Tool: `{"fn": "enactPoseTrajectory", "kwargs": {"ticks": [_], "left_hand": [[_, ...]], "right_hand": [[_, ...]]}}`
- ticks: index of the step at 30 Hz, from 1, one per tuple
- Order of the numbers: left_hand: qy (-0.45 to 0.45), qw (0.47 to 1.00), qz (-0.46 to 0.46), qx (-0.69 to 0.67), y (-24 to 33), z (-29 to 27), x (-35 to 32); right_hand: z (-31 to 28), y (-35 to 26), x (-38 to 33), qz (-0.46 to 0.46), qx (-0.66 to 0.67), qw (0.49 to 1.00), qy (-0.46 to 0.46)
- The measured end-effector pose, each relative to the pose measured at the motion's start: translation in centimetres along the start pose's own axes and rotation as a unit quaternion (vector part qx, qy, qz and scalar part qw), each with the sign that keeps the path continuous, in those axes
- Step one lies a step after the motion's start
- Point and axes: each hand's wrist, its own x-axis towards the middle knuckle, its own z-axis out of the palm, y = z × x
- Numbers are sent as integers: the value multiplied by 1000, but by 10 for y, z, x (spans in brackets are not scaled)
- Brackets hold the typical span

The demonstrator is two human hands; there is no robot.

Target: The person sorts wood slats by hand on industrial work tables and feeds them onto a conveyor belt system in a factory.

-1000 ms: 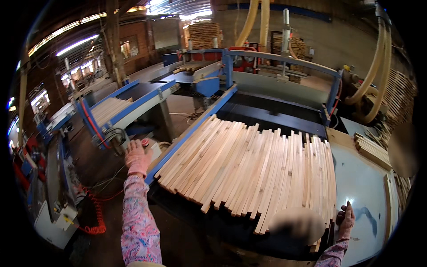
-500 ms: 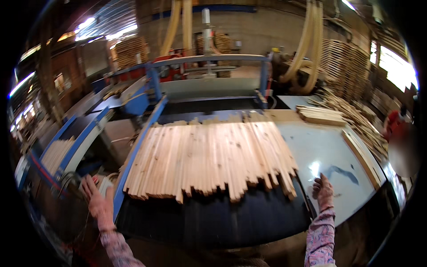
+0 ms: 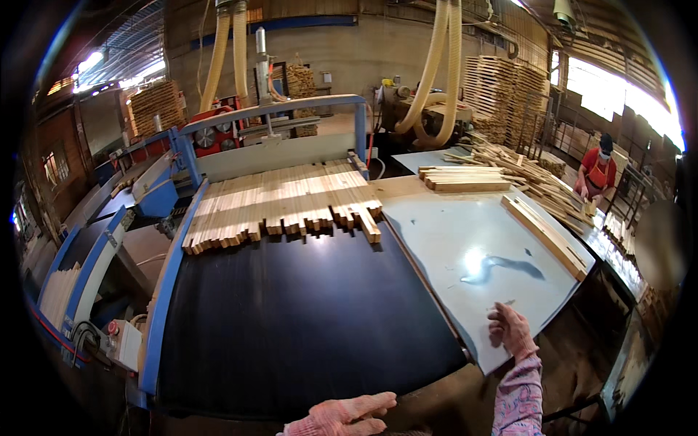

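Note:
My left hand (image 3: 342, 416), in a pinkish knit glove, is at the near end of the black conveyor belt (image 3: 291, 320). Its fingers stretch to the right and hold nothing. Over the near edge of the grey side table (image 3: 436, 240) is my right hand (image 3: 511, 332), fingers loosely bent and a little apart, with nothing seen in them. A row of pale wooden strips (image 3: 283, 200) lies side by side on the far part of the belt, near ends uneven. One strip (image 3: 369, 227) at the right sticks out toward me.
A blue frame (image 3: 273, 112) spans the belt's far end. Wooden strips (image 3: 465, 178) are stacked behind the side table, and more (image 3: 545, 236) line its right edge. A control box (image 3: 125, 343) with a red button stands left. A person (image 3: 598, 171) in red works far right.
The row of strips has travelled away along the belt toward the blue frame. My left hand has left the control box and come to the belt's near end. My view has turned right.

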Motion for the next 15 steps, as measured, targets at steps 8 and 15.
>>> {"fn": "enactPoseTrajectory", "kwargs": {"ticks": [8, 15], "left_hand": [[-142, 969, -172, -103, 12, 117, 106], [-296, 949, -4, 106, -5, 250, 218]], "right_hand": [[-308, 53, -216, 75, 78, 951, 290], [-397, 185, -441, 187, 131, 810, 540]]}}
